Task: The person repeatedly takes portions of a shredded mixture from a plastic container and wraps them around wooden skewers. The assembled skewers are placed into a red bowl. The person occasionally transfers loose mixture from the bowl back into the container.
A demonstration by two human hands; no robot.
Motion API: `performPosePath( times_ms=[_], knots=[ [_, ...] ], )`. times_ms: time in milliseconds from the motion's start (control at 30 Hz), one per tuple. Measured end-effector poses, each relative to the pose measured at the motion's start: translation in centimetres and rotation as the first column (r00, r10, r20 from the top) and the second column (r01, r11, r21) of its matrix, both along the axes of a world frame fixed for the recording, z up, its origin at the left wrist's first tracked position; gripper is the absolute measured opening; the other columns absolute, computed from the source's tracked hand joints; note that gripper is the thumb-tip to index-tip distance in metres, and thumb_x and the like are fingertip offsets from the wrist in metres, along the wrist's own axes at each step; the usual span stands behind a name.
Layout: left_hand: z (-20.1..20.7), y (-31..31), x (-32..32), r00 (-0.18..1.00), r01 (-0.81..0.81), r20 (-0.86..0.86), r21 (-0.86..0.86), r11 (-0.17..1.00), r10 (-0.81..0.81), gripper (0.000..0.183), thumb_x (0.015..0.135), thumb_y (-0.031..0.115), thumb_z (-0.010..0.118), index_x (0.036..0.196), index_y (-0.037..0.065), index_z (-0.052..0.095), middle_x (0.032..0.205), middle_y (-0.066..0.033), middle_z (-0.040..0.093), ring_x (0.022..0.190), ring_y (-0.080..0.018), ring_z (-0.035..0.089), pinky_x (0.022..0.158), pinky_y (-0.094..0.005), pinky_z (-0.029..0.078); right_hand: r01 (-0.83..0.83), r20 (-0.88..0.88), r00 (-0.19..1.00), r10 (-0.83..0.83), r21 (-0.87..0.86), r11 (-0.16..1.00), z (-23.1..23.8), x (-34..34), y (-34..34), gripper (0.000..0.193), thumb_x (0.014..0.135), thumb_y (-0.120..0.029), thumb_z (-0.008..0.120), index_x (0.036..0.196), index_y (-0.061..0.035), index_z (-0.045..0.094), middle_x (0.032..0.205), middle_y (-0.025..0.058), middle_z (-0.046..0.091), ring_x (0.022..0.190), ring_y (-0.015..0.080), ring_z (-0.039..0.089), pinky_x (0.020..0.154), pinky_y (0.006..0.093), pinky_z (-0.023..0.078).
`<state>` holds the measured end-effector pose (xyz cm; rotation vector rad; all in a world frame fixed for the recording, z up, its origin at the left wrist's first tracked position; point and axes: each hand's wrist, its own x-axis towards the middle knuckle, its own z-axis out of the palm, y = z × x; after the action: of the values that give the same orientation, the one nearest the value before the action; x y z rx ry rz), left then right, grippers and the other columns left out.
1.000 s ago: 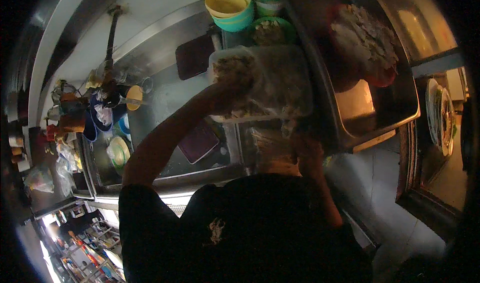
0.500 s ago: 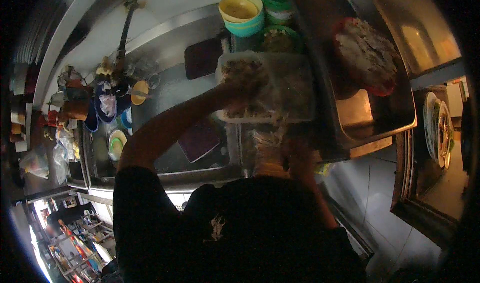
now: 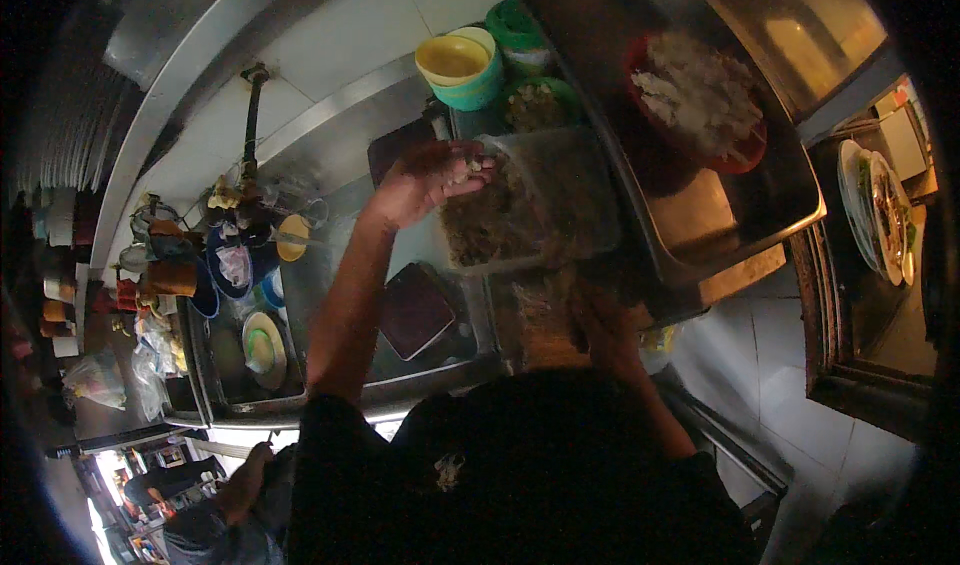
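My left hand [image 3: 425, 180] is raised over a clear plastic container [image 3: 590, 180] that holds brownish shredded food. Its fingers pinch a small pale clump of food [image 3: 466, 172] above the container's left edge. Lower down, in shadow, my right hand [image 3: 600, 327] grips a crumpled clear plastic bag [image 3: 540, 300] just below the container. The bag's contents are too dark to make out.
Stacked yellow and teal bowls [image 3: 462, 65], a green tub [image 3: 515, 25] and a green bowl [image 3: 535, 103] stand behind the container. A red bowl of pale food [image 3: 700, 95] sits in a steel tray [image 3: 745, 220]. Dark square trays [image 3: 415, 310] lie in the sink under a faucet [image 3: 250, 115]. Another person [image 3: 235, 490] is at the lower left.
My left hand has come up out of the clear container with a pinch of food. The view has shifted slightly; the right hand stays low with the bag.
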<state>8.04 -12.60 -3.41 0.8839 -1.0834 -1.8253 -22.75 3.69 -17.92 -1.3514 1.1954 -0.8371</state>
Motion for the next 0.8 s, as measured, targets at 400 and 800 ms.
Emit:
performPosePath(
  times_ms=[400,800],
  knots=[
    [1.0,8.4,-3.3,0.912,-0.26,-0.288,0.144,0.955,0.292,0.033,0.086,0.016,0.056,0.112,-0.003,0.049,0.1,-0.0127,0.06,0.087,-0.0196,0.061,0.078,-0.0317,0.051,-0.248,0.046,0.968,0.245,0.091,0.964,14.1,3.6,-0.7,0.018,0.09,-0.018,0.045,0.077,-0.0064,0.051,0.058,-0.0024,0.044,0.05,0.0072,0.038,0.045,0.0248,0.031],
    [-1.1,11.6,-6.3,0.723,-0.284,-0.501,0.413,0.865,0.476,0.036,0.088,0.031,0.054,0.114,0.008,0.048,0.101,-0.0071,0.06,0.094,-0.0202,0.059,0.083,-0.0379,0.047,-0.298,-0.131,0.946,0.295,-0.004,0.954,11.9,4.2,0.5,0.021,0.09,-0.018,0.047,0.073,-0.0057,0.051,0.057,-0.0025,0.043,0.052,0.006,0.039,0.046,0.0256,0.032]
  ],
)
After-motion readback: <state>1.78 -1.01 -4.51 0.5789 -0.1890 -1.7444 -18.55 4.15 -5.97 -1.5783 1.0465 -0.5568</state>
